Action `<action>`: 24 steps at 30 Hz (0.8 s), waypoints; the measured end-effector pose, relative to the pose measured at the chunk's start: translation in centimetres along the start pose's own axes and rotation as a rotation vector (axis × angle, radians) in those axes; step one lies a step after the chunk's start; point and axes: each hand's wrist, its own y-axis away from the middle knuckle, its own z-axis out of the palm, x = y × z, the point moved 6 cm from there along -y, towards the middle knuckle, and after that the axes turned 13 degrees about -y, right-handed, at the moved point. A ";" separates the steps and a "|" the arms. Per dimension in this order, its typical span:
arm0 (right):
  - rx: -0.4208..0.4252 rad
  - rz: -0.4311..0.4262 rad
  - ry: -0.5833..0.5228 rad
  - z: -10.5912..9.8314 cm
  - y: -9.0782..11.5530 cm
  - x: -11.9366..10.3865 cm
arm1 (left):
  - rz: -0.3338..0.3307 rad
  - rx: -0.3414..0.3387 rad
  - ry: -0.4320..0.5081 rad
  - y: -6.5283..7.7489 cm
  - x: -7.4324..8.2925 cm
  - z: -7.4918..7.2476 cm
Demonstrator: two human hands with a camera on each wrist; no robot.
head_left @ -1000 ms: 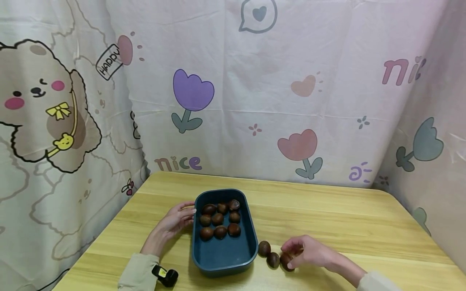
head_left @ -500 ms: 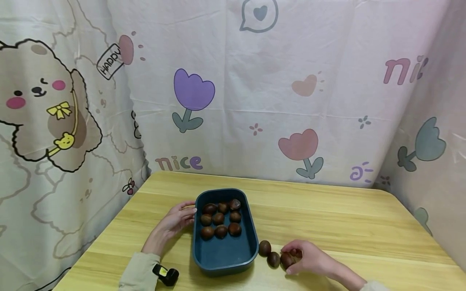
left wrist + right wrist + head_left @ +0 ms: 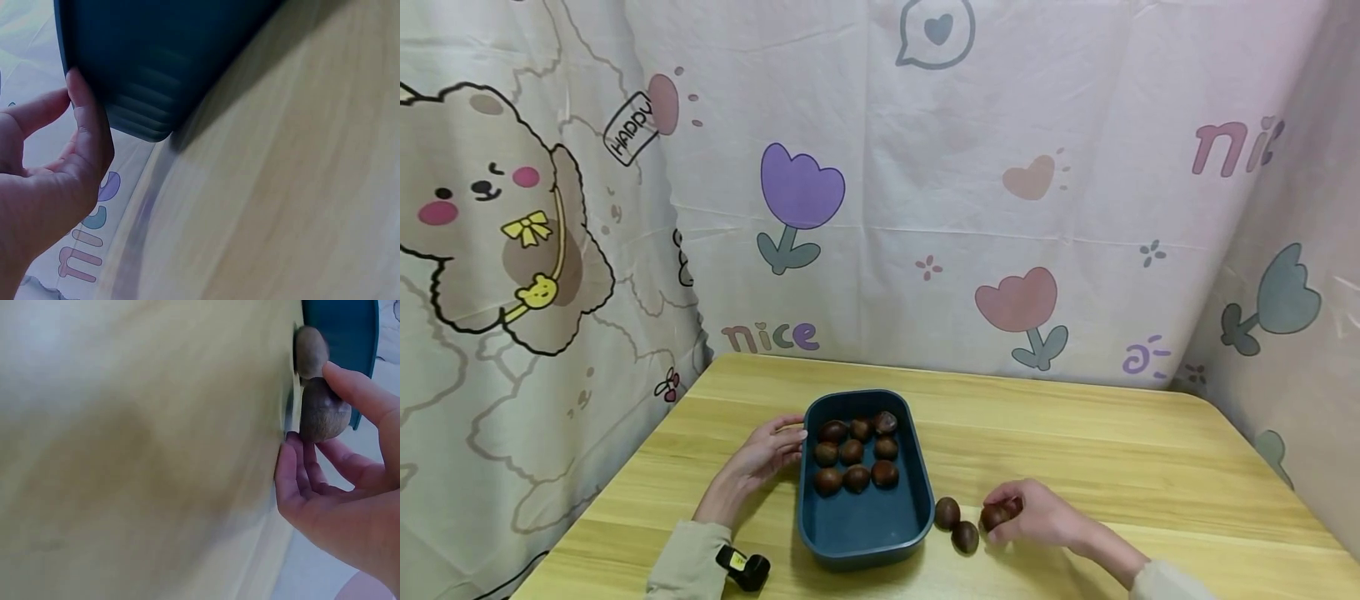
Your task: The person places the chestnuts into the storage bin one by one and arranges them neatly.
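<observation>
In the head view my left hand (image 3: 770,450) touches the left wall of a dark blue rectangular tray (image 3: 865,533), fingers extended along the outside. The left wrist view shows fingertips (image 3: 76,81) at the tray's edge. Several brown chestnuts (image 3: 852,452) lie in the tray's far part, roughly in rows. To the right of the tray, my right hand (image 3: 1037,518) pinches a chestnut (image 3: 325,412) between thumb and fingers, close over the table. Two more chestnuts, one by the tray's wall (image 3: 947,513) and another nearer me (image 3: 965,537), lie left of that hand.
The wooden table (image 3: 1112,467) extends to the right and behind the tray. A printed cloth curtain (image 3: 910,192) hangs along the table's back and sides. A black wrist device (image 3: 743,569) sits at my left sleeve.
My right thumb and fingers have come together on the chestnut and shifted it slightly away from the other two. The left hand and tray have stayed put.
</observation>
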 end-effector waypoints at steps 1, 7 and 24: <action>0.008 -0.009 -0.002 -0.1 -0.1 -0.1 | 0.001 -0.002 -0.001 0.0 0.0 0.0; 0.083 -0.027 -0.033 -0.7 -1.1 -1.4 | -0.004 0.005 -0.005 0.0 0.0 0.0; 0.225 -0.020 -0.176 1.2 -3.4 -5.9 | -0.005 0.000 0.000 0.0 -0.1 -0.1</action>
